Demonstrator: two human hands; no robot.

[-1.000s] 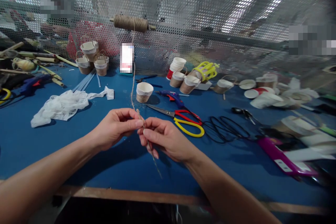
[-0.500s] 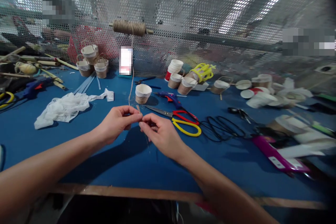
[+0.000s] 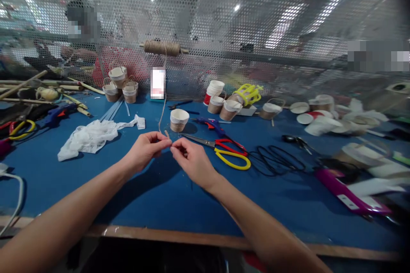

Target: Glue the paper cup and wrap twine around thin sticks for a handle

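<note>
Jute twine (image 3: 162, 115) hangs from the spool (image 3: 162, 48) on the mesh and runs down into my left hand (image 3: 147, 147), whose thumb and finger pinch it. A short twine end sticks up above those fingertips. My right hand (image 3: 191, 158) is closed in a pinch against the left fingertips, gripping the twine there. Just beyond my hands stands a small cup (image 3: 179, 120) with a burlap lower half and white rim. Scissors (image 3: 221, 147) with one red and one yellow handle lie to the right, blades partly apart. A blue glue gun (image 3: 209, 125) rests behind them.
White lace fabric (image 3: 88, 137) lies crumpled at left, near clear glue sticks (image 3: 112, 110). Small handled baskets (image 3: 118, 77) are stacked at the back left. A black cable (image 3: 277, 160), a purple device (image 3: 346, 192) and paper cups are at right. Perforated mesh (image 3: 198, 13) closes off the back.
The camera view has shifted, so the scene sits slightly lower and further right. Both hands keep their pinch on the twine, fingertips close together.
</note>
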